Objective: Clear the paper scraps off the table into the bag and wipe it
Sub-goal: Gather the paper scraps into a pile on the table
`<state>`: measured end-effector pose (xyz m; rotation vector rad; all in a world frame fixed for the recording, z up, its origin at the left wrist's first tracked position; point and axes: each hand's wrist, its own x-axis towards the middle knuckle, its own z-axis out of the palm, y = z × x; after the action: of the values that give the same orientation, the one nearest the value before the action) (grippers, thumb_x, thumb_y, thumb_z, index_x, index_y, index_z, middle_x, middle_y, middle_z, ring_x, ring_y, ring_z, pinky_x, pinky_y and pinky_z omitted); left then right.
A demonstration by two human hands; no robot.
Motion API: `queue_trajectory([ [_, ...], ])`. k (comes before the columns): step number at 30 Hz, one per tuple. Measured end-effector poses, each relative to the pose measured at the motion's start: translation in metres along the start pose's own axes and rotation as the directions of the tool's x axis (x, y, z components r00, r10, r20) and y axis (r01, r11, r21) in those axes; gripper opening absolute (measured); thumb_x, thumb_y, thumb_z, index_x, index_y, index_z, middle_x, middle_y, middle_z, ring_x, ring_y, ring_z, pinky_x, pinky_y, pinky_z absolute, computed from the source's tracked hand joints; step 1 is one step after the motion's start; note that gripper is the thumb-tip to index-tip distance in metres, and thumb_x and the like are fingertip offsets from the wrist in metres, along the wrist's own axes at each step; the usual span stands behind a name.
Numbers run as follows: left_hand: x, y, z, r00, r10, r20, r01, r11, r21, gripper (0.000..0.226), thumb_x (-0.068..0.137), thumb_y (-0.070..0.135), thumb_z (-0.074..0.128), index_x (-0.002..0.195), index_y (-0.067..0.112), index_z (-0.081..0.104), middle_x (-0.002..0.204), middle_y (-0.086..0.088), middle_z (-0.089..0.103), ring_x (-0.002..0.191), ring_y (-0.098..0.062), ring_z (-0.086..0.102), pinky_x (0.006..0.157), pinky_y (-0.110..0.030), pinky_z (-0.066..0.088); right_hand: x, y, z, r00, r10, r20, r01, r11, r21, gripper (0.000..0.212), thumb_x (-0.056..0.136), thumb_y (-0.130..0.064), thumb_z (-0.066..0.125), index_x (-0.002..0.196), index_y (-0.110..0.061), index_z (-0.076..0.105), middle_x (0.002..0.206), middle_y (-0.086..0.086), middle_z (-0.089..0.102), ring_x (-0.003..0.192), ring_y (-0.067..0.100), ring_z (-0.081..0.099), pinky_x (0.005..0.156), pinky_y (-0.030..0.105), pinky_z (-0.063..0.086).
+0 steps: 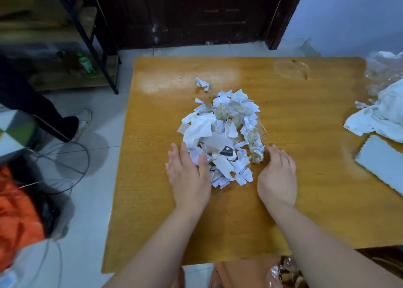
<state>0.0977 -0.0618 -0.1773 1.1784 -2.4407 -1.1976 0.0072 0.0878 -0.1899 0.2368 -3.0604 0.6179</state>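
A heap of white and yellowish paper scraps lies in the middle of the orange-brown wooden table. My left hand lies flat against the heap's near left side, fingers apart and touching the scraps. My right hand stands on its edge just to the right of the heap's near end, fingers together and slightly curled, holding nothing. A clear plastic bag lies crumpled at the table's far right edge. Next to it sits a white cloth.
A pale rectangular sheet with a wavy edge lies at the right edge. Another person's dark-trousered leg and shoe stand on the tiled floor to the left, near a metal shelf. Orange fabric and cables lie at lower left.
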Motion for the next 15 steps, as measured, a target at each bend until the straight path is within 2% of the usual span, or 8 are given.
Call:
queue_trajectory([
  [2, 0.001, 0.008, 0.012, 0.998, -0.034, -0.046, 0.036, 0.999, 0.038, 0.085, 0.085, 0.065, 0.008, 0.154, 0.015, 0.010, 0.163, -0.005, 0.003, 0.150, -0.019, -0.003, 0.118, -0.034, -0.007, 0.000, 0.000, 0.000, 1.000, 0.001, 0.001, -0.001, 1.000, -0.006, 0.055, 0.088, 0.003, 0.033, 0.138, -0.019, 0.042, 0.146, -0.004, 0.041, 0.138, 0.020, 0.026, 0.109, 0.033, 0.027],
  [4, 0.008, 0.016, 0.022, 0.998, -0.039, -0.055, 0.038, 0.999, -0.003, 0.075, 0.095, 0.058, 0.019, 0.154, 0.014, 0.005, 0.163, -0.005, 0.000, 0.150, -0.019, -0.005, 0.117, -0.031, -0.009, 0.000, 0.000, 0.001, 1.000, -0.001, -0.009, 0.001, 1.000, -0.002, 0.055, 0.087, 0.004, 0.033, 0.137, -0.018, 0.042, 0.146, -0.002, 0.042, 0.137, 0.021, 0.027, 0.108, 0.033, 0.027],
  [7, 0.022, 0.032, 0.029, 0.995, 0.043, -0.094, -0.054, 0.992, -0.113, 0.081, 0.089, 0.060, 0.017, 0.154, 0.012, 0.005, 0.163, -0.007, 0.001, 0.150, -0.020, -0.004, 0.116, -0.029, -0.009, 0.000, 0.000, 0.003, 0.999, -0.011, -0.043, 0.011, 1.000, 0.002, 0.055, 0.086, 0.005, 0.034, 0.136, -0.015, 0.044, 0.142, 0.002, 0.046, 0.134, 0.025, 0.031, 0.106, 0.035, 0.030],
  [10, 0.040, 0.043, 0.024, 0.979, 0.046, -0.200, -0.100, 0.958, -0.267, 0.080, 0.086, 0.058, 0.018, 0.153, 0.013, 0.017, 0.163, -0.008, 0.006, 0.150, -0.023, 0.001, 0.118, -0.034, -0.005, 0.000, 0.001, 0.005, 0.998, -0.028, -0.064, 0.028, 1.000, -0.001, 0.055, 0.083, 0.006, 0.035, 0.135, -0.011, 0.045, 0.137, 0.005, 0.050, 0.130, 0.028, 0.035, 0.105, 0.037, 0.032],
  [13, 0.055, 0.052, 0.013, 0.948, 0.151, -0.279, -0.213, 0.955, -0.208, 0.072, 0.088, 0.055, 0.017, 0.148, 0.018, 0.034, 0.162, -0.007, 0.013, 0.150, -0.023, 0.005, 0.116, -0.033, -0.006, 0.001, 0.000, 0.004, 0.999, -0.016, -0.051, 0.016, 1.000, -0.006, 0.055, 0.084, 0.005, 0.036, 0.135, -0.013, 0.044, 0.137, 0.004, 0.049, 0.130, 0.027, 0.034, 0.103, 0.038, 0.033],
  [15, 0.073, 0.058, 0.007, 0.956, 0.200, -0.213, -0.237, 0.958, -0.164, 0.064, 0.092, 0.052, 0.020, 0.145, 0.021, 0.038, 0.162, -0.003, 0.015, 0.150, -0.020, 0.005, 0.117, -0.034, -0.006, 0.000, -0.001, 0.003, 0.999, -0.015, -0.035, 0.015, 1.000, -0.015, 0.055, 0.084, 0.004, 0.037, 0.136, -0.013, 0.043, 0.138, 0.003, 0.048, 0.131, 0.026, 0.034, 0.103, 0.038, 0.034],
])
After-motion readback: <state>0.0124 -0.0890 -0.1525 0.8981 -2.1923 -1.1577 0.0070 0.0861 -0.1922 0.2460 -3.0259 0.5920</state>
